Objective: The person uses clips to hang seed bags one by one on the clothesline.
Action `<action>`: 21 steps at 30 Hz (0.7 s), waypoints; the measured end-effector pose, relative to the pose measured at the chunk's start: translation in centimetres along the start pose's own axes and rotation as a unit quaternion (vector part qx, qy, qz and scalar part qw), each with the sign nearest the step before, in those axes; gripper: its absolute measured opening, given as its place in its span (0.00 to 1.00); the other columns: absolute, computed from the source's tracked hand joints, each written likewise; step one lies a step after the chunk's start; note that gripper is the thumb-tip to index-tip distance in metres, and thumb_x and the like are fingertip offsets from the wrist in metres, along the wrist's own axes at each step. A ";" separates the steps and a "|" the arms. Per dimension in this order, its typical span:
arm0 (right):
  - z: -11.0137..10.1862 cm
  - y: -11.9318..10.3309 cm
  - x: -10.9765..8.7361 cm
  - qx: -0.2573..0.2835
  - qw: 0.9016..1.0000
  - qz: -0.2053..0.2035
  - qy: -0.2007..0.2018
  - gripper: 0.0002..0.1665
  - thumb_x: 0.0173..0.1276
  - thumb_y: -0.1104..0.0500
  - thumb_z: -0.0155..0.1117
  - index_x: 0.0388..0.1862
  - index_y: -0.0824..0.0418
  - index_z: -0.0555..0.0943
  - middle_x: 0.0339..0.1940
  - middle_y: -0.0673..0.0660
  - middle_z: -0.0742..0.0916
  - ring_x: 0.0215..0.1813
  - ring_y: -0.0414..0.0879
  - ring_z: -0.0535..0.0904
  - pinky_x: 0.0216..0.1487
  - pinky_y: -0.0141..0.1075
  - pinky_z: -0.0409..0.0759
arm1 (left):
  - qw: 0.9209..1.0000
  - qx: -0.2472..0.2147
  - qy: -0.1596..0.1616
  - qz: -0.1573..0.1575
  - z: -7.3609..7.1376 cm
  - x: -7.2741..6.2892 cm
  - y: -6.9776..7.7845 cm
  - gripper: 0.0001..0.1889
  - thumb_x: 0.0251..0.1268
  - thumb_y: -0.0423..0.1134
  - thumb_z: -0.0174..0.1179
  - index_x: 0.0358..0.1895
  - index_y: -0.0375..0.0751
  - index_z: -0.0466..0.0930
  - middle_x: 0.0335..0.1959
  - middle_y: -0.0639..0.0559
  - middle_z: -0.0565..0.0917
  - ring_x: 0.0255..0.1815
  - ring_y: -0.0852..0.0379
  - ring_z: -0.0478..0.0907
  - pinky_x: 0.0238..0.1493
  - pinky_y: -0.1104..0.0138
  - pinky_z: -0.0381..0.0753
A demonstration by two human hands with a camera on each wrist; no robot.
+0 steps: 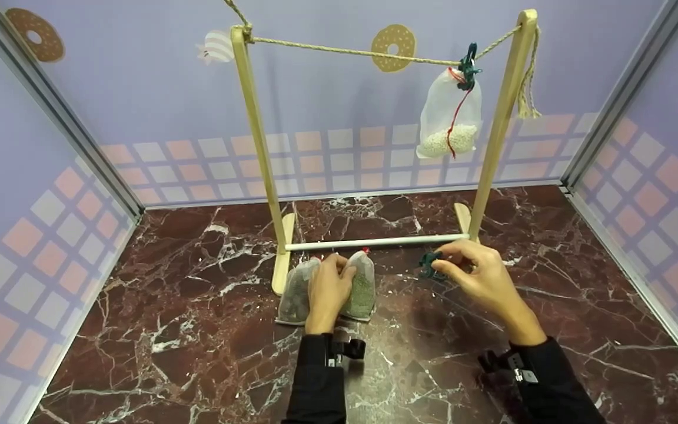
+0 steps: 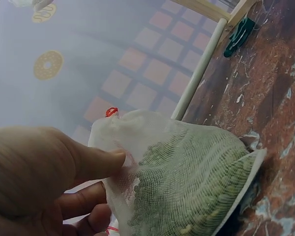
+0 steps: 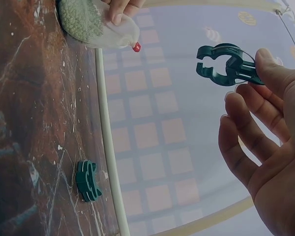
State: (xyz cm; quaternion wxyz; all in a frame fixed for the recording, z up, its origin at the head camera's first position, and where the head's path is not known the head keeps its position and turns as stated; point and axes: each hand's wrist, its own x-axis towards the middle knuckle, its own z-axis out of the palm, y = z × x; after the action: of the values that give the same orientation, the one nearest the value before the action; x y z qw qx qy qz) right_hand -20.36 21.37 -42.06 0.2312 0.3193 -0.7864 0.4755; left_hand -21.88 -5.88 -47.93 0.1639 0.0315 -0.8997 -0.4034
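Note:
My left hand pinches the upper part of a white mesh drawstring bag with green contents, thumb on its near face. Another mesh bag with dark contents stands just left of that hand. Between thumb and index finger, my right hand pinches the handles of a dark green plastic clip, whose jaws face away from the hand. A second green clip lies on the table near the white rod, below the right hand.
A wooden stand carries a sagging rope. A green clip holds a mesh bag with white contents on the rope near the right post. A white rod joins the posts low down, above the marbled table.

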 end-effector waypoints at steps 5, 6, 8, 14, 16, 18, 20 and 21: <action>-0.2 -0.9 0.2 0.003 1.000 -0.007 -0.006 0.11 0.57 0.75 0.74 0.38 0.67 0.85 0.32 0.55 0.86 0.27 0.40 0.75 0.26 0.27 0.73 | 0.999 -0.021 -0.034 0.006 -0.2 0.0 0.1 0.06 0.63 0.35 0.70 0.39 0.38 0.86 0.31 0.48 0.88 0.37 0.47 0.85 0.45 0.51 0.79; -0.2 -0.9 0.2 0.003 1.000 -0.006 -0.007 0.11 0.57 0.75 0.74 0.38 0.67 0.85 0.32 0.55 0.86 0.27 0.40 0.75 0.26 0.27 0.73 | 0.999 -0.025 -0.046 0.005 -0.3 0.0 0.1 0.07 0.63 0.35 0.70 0.40 0.37 0.85 0.32 0.47 0.88 0.37 0.47 0.85 0.45 0.51 0.79; -0.2 -0.8 0.2 0.006 1.000 -0.003 -0.008 0.10 0.57 0.75 0.74 0.38 0.68 0.85 0.32 0.55 0.87 0.27 0.41 0.77 0.27 0.26 0.74 | 0.996 -0.033 -0.078 -0.008 -0.5 -0.1 0.2 0.10 0.62 0.35 0.70 0.44 0.35 0.85 0.35 0.44 0.89 0.39 0.46 0.85 0.47 0.51 0.80; 0.0 1.5 -0.3 0.002 1.000 0.005 -0.012 0.13 0.57 0.74 0.75 0.39 0.63 0.86 0.33 0.52 0.88 0.27 0.42 0.79 0.28 0.26 0.77 | 0.989 -0.017 -0.142 -0.037 -0.8 -0.2 0.3 0.14 0.56 0.33 0.73 0.45 0.33 0.86 0.37 0.44 0.89 0.41 0.45 0.84 0.47 0.52 0.81; 0.0 2.1 -0.5 0.001 1.000 0.006 -0.015 0.14 0.57 0.73 0.76 0.40 0.61 0.87 0.34 0.51 0.88 0.28 0.42 0.80 0.28 0.26 0.77 | 0.989 -0.008 -0.145 -0.028 -0.8 -0.2 0.2 0.09 0.56 0.33 0.74 0.40 0.35 0.88 0.36 0.46 0.89 0.40 0.46 0.84 0.47 0.52 0.81; -0.1 2.4 -0.6 0.002 1.000 0.003 -0.018 0.14 0.58 0.72 0.76 0.41 0.59 0.87 0.35 0.51 0.88 0.28 0.42 0.80 0.28 0.26 0.78 | 0.989 -0.005 -0.146 -0.015 -0.8 -0.2 0.1 0.05 0.56 0.34 0.74 0.36 0.37 0.89 0.34 0.47 0.89 0.39 0.48 0.83 0.46 0.53 0.80; -0.1 2.5 -0.6 0.005 1.000 0.001 -0.019 0.13 0.59 0.71 0.76 0.41 0.58 0.87 0.35 0.50 0.88 0.28 0.43 0.80 0.28 0.26 0.78 | 0.989 -0.002 -0.145 -0.006 -0.9 -0.2 0.1 0.03 0.58 0.35 0.73 0.33 0.40 0.90 0.33 0.50 0.89 0.38 0.50 0.83 0.45 0.53 0.80; -0.1 2.6 -0.5 0.006 1.000 0.000 -0.020 0.13 0.59 0.70 0.76 0.41 0.58 0.87 0.35 0.50 0.88 0.28 0.43 0.80 0.28 0.27 0.78 | 0.990 -0.002 -0.144 -0.002 -0.9 -0.2 0.1 0.03 0.58 0.36 0.73 0.32 0.41 0.90 0.32 0.51 0.89 0.37 0.50 0.83 0.44 0.54 0.80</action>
State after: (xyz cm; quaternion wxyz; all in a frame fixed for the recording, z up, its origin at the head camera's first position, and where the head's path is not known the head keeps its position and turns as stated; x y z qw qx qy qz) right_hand -21.83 22.49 -43.92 0.2135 0.3296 -0.7884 0.4735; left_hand -21.37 -6.40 -47.31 0.0323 -0.0257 -0.9132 -0.4054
